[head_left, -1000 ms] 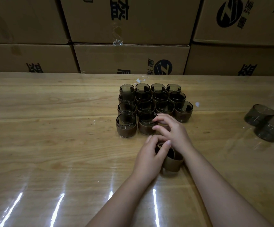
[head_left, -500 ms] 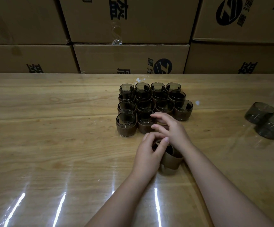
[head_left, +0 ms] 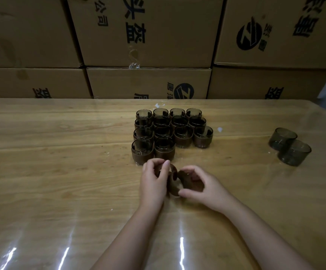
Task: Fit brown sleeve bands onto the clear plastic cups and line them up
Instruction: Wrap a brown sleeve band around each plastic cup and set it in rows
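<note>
The right hand has come back from the front row of the banded cups, where its fingers were resting half a second ago, and now meets the left hand at the bands. Both hands are curled round them: the left pinches from its side with thumb and fingers, and the right cups the other end with its fingertips hooked in. It looks as if one band is being pulled out of a nested stack, though the dim light and the fingers hide how many there are. For the task, that reads as the start of the next sleeve, not a placement.

The bands sit low on the table, just in front of the block and not touching it. They are stiff brown loops that hold their round shape, tilted on edge between the hands.

The block stands in four columns, three full rows and a front row of only two, so two places are open on its right. Two bare cups wait well apart at the far right, touching each other — smoky, with no band. Boxes are stacked behind.
</note>
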The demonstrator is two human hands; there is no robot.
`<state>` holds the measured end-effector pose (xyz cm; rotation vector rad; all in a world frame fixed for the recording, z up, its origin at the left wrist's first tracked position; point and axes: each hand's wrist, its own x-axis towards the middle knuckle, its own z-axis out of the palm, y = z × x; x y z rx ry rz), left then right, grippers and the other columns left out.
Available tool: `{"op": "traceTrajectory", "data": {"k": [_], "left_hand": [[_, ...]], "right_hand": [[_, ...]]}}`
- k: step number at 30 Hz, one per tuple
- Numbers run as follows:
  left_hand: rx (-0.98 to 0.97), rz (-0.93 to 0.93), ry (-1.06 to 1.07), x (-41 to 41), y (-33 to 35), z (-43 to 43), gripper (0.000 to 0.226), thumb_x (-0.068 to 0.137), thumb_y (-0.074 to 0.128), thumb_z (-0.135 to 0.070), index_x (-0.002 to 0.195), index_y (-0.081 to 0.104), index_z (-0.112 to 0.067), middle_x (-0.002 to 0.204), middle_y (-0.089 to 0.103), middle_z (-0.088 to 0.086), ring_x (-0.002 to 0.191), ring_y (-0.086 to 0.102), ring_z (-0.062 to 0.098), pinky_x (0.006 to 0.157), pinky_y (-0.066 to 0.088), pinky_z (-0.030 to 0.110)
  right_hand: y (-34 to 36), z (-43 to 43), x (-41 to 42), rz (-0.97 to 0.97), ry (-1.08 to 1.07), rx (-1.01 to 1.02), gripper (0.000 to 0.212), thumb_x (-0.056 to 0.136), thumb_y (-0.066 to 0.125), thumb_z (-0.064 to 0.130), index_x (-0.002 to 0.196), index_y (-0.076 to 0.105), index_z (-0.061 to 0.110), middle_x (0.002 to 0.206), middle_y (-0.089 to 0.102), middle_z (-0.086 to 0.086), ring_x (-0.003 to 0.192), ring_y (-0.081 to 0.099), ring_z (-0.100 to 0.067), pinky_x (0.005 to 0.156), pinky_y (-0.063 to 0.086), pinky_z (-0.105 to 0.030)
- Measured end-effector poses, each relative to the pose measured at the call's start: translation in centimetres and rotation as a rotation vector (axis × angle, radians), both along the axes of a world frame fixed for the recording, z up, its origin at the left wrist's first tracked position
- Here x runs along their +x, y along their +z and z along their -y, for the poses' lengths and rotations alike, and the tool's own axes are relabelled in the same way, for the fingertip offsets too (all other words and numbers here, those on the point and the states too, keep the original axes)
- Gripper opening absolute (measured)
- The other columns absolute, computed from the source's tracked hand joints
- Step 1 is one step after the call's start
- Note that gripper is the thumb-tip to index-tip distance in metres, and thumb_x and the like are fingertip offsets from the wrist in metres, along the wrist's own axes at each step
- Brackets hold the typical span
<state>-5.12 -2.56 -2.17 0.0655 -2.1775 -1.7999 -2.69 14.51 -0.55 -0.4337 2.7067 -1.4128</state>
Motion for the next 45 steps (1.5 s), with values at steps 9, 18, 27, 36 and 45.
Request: {"op": "traceTrajectory", "data": {"k": [9,18,27,36,45], "left_hand": [[0.073,0.061,0.051,-0.1,-0.3,0.4,0.009,0.091,0.063,-0.032,0.092,0.055,-0.036,0.097,0.064,-0.004,0.095,0.062,0.015,0.082,0.051,0.032],[-0.205,0.139,-0.038,1.1,0.4,0.5,0.027,0.089,0.052,-0.055,0.080,0.056,-0.030,0.071,0.066,-0.005,0.064,0.064,0.017,0.059,0.052,0.039],[-0.302,0.113,0.011,0.8,0.4,0.8,0.022,0.095,0.057,-0.029,0.075,0.058,-0.020,0.080,0.059,-0.003,0.085,0.057,0.024,0.073,0.047,0.039],[-0.169,0.165,-0.019,1.3,1.0,0.8,0.019,0.095,0.056,-0.028,0.079,0.060,-0.020,0.082,0.065,0.009,0.076,0.063,0.031,0.072,0.053,0.047],[-0.186,0.159,-0.020,1.3,1.1,0.6,0.020,0.094,0.056,-0.029,0.076,0.059,-0.022,0.076,0.063,0.005,0.072,0.061,0.027,0.070,0.053,0.047]], "right_hand": [[0.3,-0.3,0.9,-0.321,-0.214,-0.064,0.030,0.079,0.055,0.045,0.108,0.049,0.048,0.109,0.050,0.030,0.102,0.050,0.010,0.074,0.044,-0.007],[0.5,-5.6,-0.9,-0.168,-0.618,0.327,0.062,0.088,0.058,0.045,0.143,0.037,0.025,0.139,0.047,0.003,0.130,0.038,-0.022,0.104,0.037,-0.041],[1.2,-9.1,-0.9,-0.225,-0.723,0.120,0.046,0.091,0.054,0.043,0.131,0.052,0.023,0.142,0.038,0.003,0.119,0.049,-0.021,0.095,0.049,-0.042],[0.4,-16.1,-0.2,-0.116,-0.934,0.338,0.033,0.097,0.052,0.023,0.126,0.061,0.013,0.160,0.013,0.004,0.140,0.030,-0.029,0.106,0.037,-0.044],[0.3,-15.8,-1.2,-0.188,-1.098,0.381,0.033,0.095,0.045,0.010,0.119,0.062,-0.004,0.137,0.039,-0.011,0.102,0.055,-0.037,0.086,0.045,-0.042]]}}
